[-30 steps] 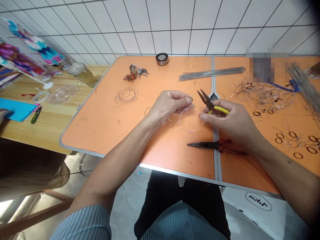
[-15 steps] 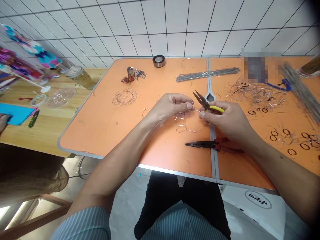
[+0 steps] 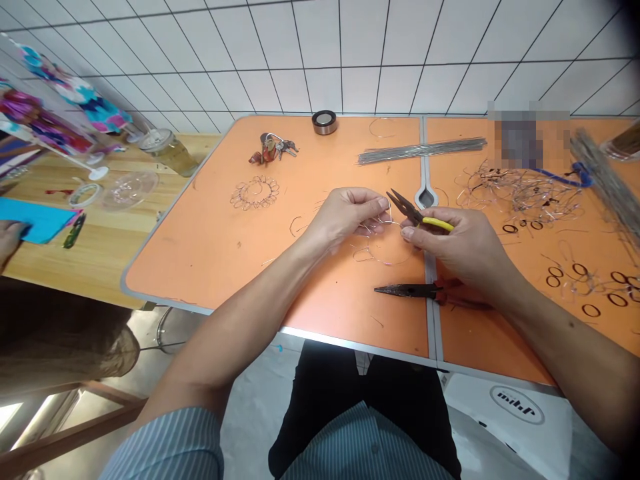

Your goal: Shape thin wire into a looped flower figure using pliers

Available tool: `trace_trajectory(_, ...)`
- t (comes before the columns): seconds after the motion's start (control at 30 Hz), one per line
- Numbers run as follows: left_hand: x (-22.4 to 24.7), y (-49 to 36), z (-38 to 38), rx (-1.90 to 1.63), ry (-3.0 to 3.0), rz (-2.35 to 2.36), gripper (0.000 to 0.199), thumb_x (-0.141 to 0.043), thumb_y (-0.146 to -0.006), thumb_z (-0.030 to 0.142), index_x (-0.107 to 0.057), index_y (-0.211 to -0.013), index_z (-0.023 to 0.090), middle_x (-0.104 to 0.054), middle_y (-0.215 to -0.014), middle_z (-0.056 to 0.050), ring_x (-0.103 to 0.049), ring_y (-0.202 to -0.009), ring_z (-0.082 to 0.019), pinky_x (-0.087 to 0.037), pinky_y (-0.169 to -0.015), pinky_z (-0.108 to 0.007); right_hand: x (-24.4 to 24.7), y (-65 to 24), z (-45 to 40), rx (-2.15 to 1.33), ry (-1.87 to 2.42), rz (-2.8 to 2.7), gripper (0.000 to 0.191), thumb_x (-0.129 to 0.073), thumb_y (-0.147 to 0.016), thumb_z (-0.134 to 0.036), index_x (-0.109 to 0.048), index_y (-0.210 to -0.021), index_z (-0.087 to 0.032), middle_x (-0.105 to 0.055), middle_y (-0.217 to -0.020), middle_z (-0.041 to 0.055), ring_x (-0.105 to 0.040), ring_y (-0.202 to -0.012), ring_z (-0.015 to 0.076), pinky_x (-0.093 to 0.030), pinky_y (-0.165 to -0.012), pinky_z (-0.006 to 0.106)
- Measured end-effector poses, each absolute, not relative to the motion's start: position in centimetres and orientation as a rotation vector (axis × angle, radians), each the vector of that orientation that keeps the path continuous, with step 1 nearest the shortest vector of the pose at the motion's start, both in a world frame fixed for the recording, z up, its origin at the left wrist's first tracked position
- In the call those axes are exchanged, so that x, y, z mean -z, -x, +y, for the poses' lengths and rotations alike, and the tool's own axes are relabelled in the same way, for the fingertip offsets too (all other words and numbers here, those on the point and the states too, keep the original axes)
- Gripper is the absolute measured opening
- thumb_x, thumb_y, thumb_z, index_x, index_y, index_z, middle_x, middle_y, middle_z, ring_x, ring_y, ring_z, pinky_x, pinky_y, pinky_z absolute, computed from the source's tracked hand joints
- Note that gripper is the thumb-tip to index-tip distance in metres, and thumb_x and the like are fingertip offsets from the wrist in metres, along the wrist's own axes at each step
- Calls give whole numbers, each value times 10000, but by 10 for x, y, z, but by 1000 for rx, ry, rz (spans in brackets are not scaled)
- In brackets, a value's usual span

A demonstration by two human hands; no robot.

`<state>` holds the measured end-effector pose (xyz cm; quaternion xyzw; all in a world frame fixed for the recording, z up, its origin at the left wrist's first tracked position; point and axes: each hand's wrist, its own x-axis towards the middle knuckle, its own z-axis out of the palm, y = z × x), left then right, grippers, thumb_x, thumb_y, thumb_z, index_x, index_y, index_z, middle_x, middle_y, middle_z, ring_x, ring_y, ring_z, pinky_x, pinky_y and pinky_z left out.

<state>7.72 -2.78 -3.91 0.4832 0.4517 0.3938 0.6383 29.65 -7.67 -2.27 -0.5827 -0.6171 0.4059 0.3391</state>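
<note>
Over the orange table (image 3: 320, 293), my left hand (image 3: 350, 213) pinches a thin wire ring (image 3: 387, 263) with small loops along it. My right hand (image 3: 453, 240) holds yellow-handled pliers (image 3: 435, 221), whose dark jaws point up and left near my left fingertips. The thumb and finger of my right hand also touch the ring's right side. Below the ring lie red-handled pliers (image 3: 407, 291), their handles partly under my right wrist. A finished-looking looped wire ring (image 3: 255, 193) lies flat to the left.
Keys (image 3: 274, 148), a tape roll (image 3: 325, 122) and a bundle of straight wires (image 3: 423, 151) lie at the back. Tangled wire (image 3: 520, 193) and dark rings (image 3: 591, 311) lie right. At far left, another person's hand (image 3: 10, 240) rests on blue paper (image 3: 43, 220).
The view has shifted slightly, moving the table items a little to the right. My left thumb and fingers have changed position slightly on the wire; both hands keep their holds.
</note>
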Motion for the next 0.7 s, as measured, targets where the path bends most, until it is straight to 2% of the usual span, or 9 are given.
trace_trajectory(0.1,37,-79,-29,-885,-1081,1075,347,-1001,-806,421,-772,-840,163,-837,-877,-68,-723,-670,-118,-576,-661,-238,22,-295,-78,-1016,1517,-1647,200,-854,-852,-406,-884,-949,-234,-770,-840,26,-669,-792,216,-508,-684,325)
trace_trajectory(0.23,38,-82,-31,-915,-1078,1133,98,-840,-841,221,-787,-912,180,-814,-820,-33,-678,-617,-110,-545,-632,-242,21,-293,-79,-969,1511,-1682,181,-845,-856,-409,-873,-919,-242,-773,-840,29,-683,-808,230,-518,-696,333)
trace_trajectory(0.3,38,-82,-31,-937,-1096,1120,179,-765,-805,155,-818,-972,191,-809,-811,-20,-668,-626,-114,-552,-653,-254,20,-292,-79,-951,1521,-1696,165,-839,-859,-402,-867,-896,-244,-758,-820,25,-674,-795,226,-509,-691,333)
trace_trajectory(0.37,38,-81,-30,-924,-1103,1095,244,-738,-770,145,-840,-986,191,-821,-833,-27,-675,-653,-122,-576,-694,-270,20,-292,-79,-944,1538,-1706,150,-836,-863,-390,-865,-888,-246,-746,-802,20,-667,-784,223,-499,-683,330)
trace_trajectory(0.47,36,-77,-28,-863,-1061,1085,211,-767,-745,171,-836,-944,185,-837,-858,-52,-688,-678,-130,-586,-707,-279,23,-294,-78,-971,1534,-1683,148,-844,-861,-388,-870,-897,-247,-775,-839,25,-681,-804,230,-508,-695,334)
trace_trajectory(0.7,38,-70,-24,-827,-1029,1000,178,-901,-783,267,-812,-905,171,-852,-880,-78,-758,-745,-147,-611,-761,-293,27,-297,-76,-1017,1516,-1584,191,-888,-822,-385,-891,-950,-244,-816,-907,35,-704,-841,235,-547,-754,356)
